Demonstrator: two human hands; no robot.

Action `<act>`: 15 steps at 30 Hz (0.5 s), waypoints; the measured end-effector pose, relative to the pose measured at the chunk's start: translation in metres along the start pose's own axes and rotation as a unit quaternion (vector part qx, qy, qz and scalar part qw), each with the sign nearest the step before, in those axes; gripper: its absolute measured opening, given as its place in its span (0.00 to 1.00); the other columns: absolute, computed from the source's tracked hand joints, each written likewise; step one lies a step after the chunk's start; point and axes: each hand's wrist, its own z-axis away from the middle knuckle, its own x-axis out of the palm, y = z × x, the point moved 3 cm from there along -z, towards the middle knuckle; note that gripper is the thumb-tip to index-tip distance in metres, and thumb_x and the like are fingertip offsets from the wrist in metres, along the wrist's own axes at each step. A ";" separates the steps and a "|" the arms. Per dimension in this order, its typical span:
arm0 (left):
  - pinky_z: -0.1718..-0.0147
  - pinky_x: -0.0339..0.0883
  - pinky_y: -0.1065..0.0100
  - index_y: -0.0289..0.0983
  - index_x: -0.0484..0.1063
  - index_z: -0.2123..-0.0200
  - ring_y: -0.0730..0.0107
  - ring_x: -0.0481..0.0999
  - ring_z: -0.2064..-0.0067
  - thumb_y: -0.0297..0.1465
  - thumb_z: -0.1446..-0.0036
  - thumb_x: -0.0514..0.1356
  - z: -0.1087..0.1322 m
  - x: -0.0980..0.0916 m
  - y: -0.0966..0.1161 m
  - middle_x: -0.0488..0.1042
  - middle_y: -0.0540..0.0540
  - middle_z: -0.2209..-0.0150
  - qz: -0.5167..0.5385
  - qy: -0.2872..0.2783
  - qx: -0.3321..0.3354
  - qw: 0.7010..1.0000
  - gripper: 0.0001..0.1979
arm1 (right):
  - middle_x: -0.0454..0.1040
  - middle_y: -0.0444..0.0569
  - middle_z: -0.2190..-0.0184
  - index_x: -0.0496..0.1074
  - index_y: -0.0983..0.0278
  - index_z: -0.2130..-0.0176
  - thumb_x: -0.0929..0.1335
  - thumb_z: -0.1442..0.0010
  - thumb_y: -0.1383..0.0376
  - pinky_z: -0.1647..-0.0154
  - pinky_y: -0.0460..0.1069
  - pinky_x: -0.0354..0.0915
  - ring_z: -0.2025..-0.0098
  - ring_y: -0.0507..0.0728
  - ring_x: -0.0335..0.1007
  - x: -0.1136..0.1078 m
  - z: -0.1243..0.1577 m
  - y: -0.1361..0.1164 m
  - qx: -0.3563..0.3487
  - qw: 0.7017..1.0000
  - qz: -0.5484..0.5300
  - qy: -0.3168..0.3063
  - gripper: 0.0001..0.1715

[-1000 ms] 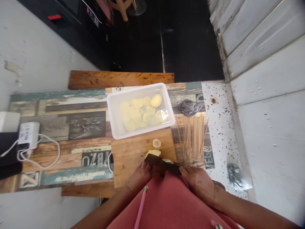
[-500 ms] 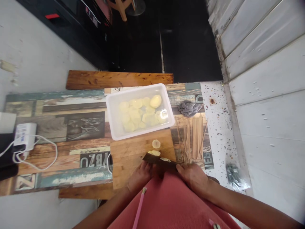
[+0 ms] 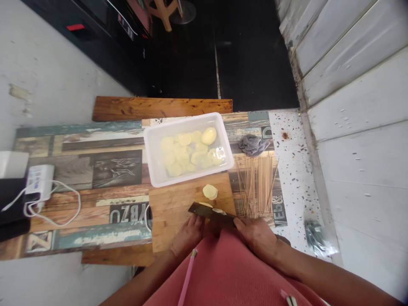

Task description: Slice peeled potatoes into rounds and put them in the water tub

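Shifted slightly leftward since the earlier frame are the broad dark-bladed knife (image 3: 210, 213) and the right hand (image 3: 258, 238); a fuller slice is now shown where a smaller one was seen on the board. Nearest, the lower view is filled by a red garment (image 3: 219, 272). By the right hand the knife's handle is clamped. The left hand (image 3: 189, 233) is held at the blade's tip end; whether anything is gripped by it cannot be told, the fingertips being covered. A pale thin slice (image 3: 219, 211) is seen against the blade, and another yellow one (image 3: 205, 205) is partly hidden behind it.

On the brown wooden cutting board (image 3: 168, 208), the fuller pale round slice (image 3: 210, 192) is placed apart from the blade. To the right, thin wooden skewers (image 3: 256, 187) are spread on the wood-patterned desk (image 3: 79, 146); to the far left, a white power strip (image 3: 40, 180) is looped with cable. Beyond the board, its far edge is met by a white rectangular plastic container (image 3: 153, 168), in which yellow slices (image 3: 180, 155) and a whole yellow oval piece (image 3: 208, 136) are held. Beyond the skewers, a crumpled grey cloth (image 3: 253, 145) is set. Farthest lie a reddish-brown plank (image 3: 159, 108) and the black floor (image 3: 255, 63).
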 end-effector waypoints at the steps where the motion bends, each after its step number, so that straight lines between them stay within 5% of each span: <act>1: 0.66 0.73 0.68 0.33 0.74 0.54 0.62 0.77 0.60 0.19 0.44 0.52 0.000 0.000 0.001 0.76 0.38 0.62 0.004 -0.015 -0.001 1.000 0.17 | 0.76 0.49 0.68 0.69 0.65 0.61 0.61 0.37 0.73 0.73 0.46 0.58 0.69 0.53 0.71 -0.002 0.007 -0.001 -0.003 1.000 0.001 0.001 0.08; 4: 0.68 0.73 0.68 0.33 0.75 0.58 0.61 0.77 0.61 0.20 0.44 0.53 0.001 -0.003 0.001 0.75 0.39 0.66 -0.001 0.000 0.022 1.000 0.14 | 0.76 0.49 0.68 0.69 0.65 0.62 0.60 0.37 0.74 0.72 0.46 0.60 0.68 0.53 0.71 -0.004 0.018 -0.002 -0.006 1.000 0.004 -0.003 0.10; 9: 0.66 0.73 0.66 0.31 0.75 0.60 0.57 0.76 0.57 0.23 0.42 0.53 0.003 -0.006 -0.002 0.76 0.39 0.67 -0.036 0.104 0.098 0.989 0.12 | 0.76 0.50 0.67 0.69 0.65 0.62 0.60 0.38 0.74 0.70 0.46 0.61 0.67 0.54 0.72 0.000 0.017 0.002 0.000 1.000 0.011 -0.012 0.11; 15: 0.62 0.74 0.65 0.31 0.74 0.55 0.55 0.74 0.51 0.25 0.41 0.53 0.006 0.006 -0.004 0.77 0.37 0.61 -0.040 0.113 0.107 0.987 0.13 | 0.77 0.49 0.68 0.69 0.66 0.60 0.62 0.38 0.73 0.74 0.45 0.59 0.69 0.53 0.73 0.005 0.009 0.002 0.013 0.999 0.030 -0.044 0.09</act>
